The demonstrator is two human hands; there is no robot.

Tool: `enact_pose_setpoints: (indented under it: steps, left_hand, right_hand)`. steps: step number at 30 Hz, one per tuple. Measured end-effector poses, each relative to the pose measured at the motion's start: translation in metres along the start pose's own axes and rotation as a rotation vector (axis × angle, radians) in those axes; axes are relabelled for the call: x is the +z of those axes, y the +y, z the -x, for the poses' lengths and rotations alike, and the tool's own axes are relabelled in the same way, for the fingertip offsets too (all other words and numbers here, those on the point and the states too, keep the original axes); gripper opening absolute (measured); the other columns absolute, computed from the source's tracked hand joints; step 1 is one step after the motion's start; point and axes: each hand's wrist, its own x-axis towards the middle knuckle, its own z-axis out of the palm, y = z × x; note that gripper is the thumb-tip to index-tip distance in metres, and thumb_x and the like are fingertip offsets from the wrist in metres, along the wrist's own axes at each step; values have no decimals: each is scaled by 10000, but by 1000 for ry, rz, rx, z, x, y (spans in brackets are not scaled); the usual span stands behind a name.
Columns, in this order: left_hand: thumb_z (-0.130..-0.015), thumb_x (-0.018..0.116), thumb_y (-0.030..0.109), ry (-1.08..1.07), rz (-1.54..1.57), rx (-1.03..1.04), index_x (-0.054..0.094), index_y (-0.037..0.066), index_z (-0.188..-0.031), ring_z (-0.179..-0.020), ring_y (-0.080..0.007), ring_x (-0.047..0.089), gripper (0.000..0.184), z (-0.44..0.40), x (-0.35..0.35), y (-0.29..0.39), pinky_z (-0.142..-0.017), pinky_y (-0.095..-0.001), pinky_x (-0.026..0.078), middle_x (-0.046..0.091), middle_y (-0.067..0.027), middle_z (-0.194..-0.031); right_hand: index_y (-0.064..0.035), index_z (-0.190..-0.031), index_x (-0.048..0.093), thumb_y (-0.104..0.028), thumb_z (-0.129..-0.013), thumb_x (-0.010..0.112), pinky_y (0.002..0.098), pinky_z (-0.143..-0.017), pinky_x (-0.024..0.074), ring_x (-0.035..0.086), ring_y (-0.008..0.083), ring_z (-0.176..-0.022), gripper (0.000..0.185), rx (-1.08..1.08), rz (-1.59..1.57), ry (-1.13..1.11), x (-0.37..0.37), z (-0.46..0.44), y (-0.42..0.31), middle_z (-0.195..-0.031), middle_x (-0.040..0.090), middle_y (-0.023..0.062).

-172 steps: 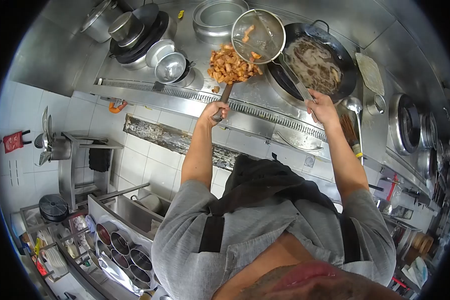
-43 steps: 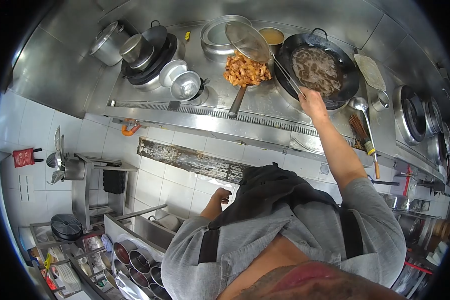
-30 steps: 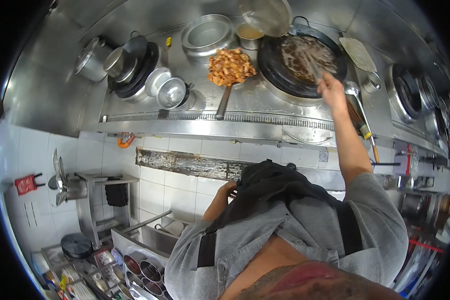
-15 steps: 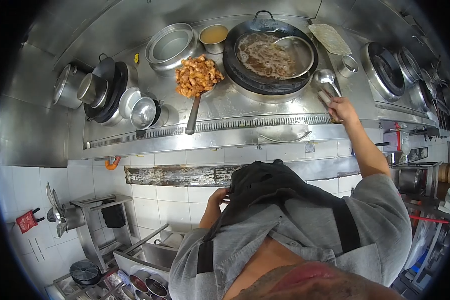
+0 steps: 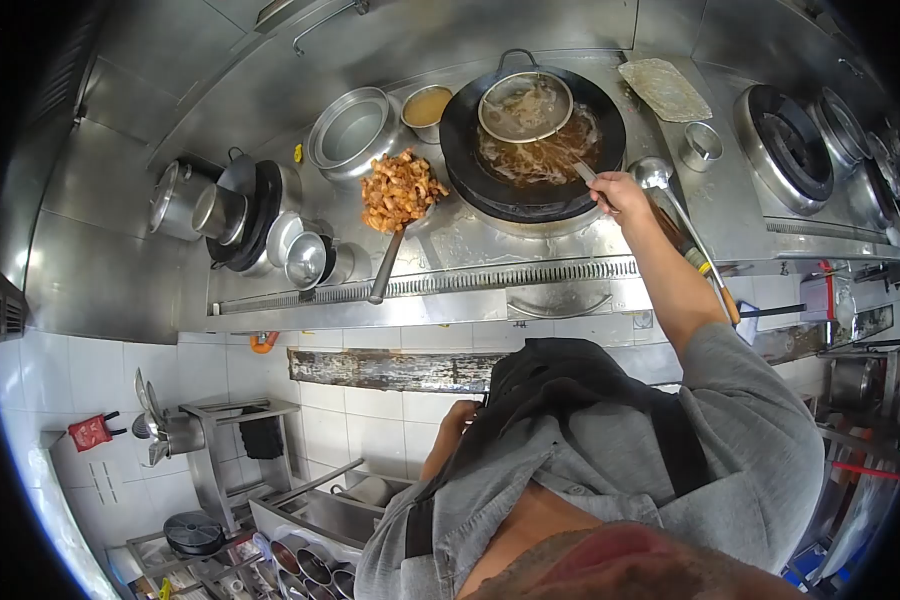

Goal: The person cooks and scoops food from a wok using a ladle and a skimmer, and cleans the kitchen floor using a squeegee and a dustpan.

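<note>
My right hand (image 5: 618,192) is closed around the handle of a round wire-mesh strainer (image 5: 526,106). The strainer's bowl is over the far side of a black wok (image 5: 452,140), which holds bubbling brown oil with pale froth. A metal ladle (image 5: 653,173) lies right of the wok, its long handle passing beside my right forearm. Low in front of the black apron is my left hand (image 5: 460,413), its fingers mostly hidden against the cloth. Left of the wok, browned meat pieces (image 5: 400,192) are heaped in a utensil with a long dark handle (image 5: 386,268).
Behind the meat stand a large metal pot (image 5: 350,130) and a small pot of yellowish liquid (image 5: 428,106). Several pots and bowls (image 5: 305,260) crowd the left burner. At right are a metal cup (image 5: 702,146), a flat pale sheet (image 5: 666,90) and another wok (image 5: 785,140).
My right hand has moved left and toward the wok, carrying the strainer from the wok's right side to its far side. The view has shifted slightly.
</note>
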Motion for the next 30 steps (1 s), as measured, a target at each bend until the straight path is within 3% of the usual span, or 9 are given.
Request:
enact_pose_setpoints:
  steps: [5, 9, 12, 14, 15, 17, 19, 26, 30]
  left_hand:
    - [-828, 547, 273, 27, -43, 40, 591, 19, -1015, -849, -218, 587, 319, 18, 13, 0, -713, -324, 481, 598, -117, -935]
    - [-826, 547, 273, 46, -75, 62, 597, 27, -1006, -836, -217, 589, 309, 26, 28, 3, -711, -327, 481, 602, -112, -922]
    - [-824, 546, 273, 57, -84, 83, 601, 33, -999, -826, -216, 591, 302, 31, 37, 8, -709, -329, 481, 605, -107, -912]
    - [-823, 546, 273, 65, -92, 112, 603, 37, -994, -819, -216, 592, 297, 30, 40, 13, -708, -331, 481, 607, -104, -905]
    - [-822, 546, 273, 66, -96, 131, 605, 39, -992, -816, -216, 593, 295, 29, 39, 17, -707, -332, 481, 608, -103, -902]
    - [-821, 546, 273, 70, -100, 191, 607, 43, -987, -809, -216, 594, 290, 24, 35, 27, -706, -333, 481, 611, -100, -895]
    - [-819, 546, 272, 58, -106, 258, 610, 47, -983, -803, -215, 595, 286, 24, 33, 37, -705, -334, 481, 613, -97, -888]
    - [-815, 545, 272, 20, -124, 402, 619, 61, -967, -780, -214, 600, 271, 49, 19, 57, -701, -339, 480, 620, -86, -865]
    - [-812, 545, 272, 24, -133, 430, 625, 69, -958, -766, -214, 602, 262, 54, 12, 61, -699, -342, 480, 624, -81, -851]
  right_hand:
    - [-45, -737, 552, -80, -781, 585, 220, -289, 219, 380, 66, -340, 65, -106, 10, 14, -40, -5, -35, -564, 538, 27]
    - [34, -970, 588, -85, -805, 563, 204, -367, 359, 496, 78, -431, 205, -322, 143, 199, -78, -20, -70, -620, 578, 46]
    - [57, -1070, 558, -80, -801, 548, 304, -496, 478, 598, 220, -545, 302, -369, 301, 298, -118, -45, -65, -680, 614, 132]
    - [47, -1046, 575, -92, -825, 468, 417, -633, 511, 626, 349, -700, 282, -739, 1310, 596, -147, -66, -43, -791, 625, 231]
    - [47, -1046, 575, -92, -825, 468, 417, -633, 511, 626, 349, -700, 282, -740, 1309, 596, -154, -77, -34, -791, 625, 231]
    - [17, -1018, 582, -52, -743, 506, 475, -791, 446, 560, 424, -895, 294, -256, 1376, 452, -180, -91, -23, -895, 591, 264]
    - [-24, -981, 605, -53, -743, 492, 460, -799, 449, 568, 387, -917, 266, -345, 1461, 456, -183, -84, -31, -924, 604, 228]
    - [-122, -1111, 584, -119, -745, 567, 432, -810, 442, 566, 372, -917, 367, -494, 1011, 709, -199, -24, -55, -931, 597, 228]
    - [-126, -1118, 579, -113, -742, 580, 432, -778, 456, 579, 363, -889, 376, -521, 1097, 802, -234, -10, -55, -916, 610, 209]
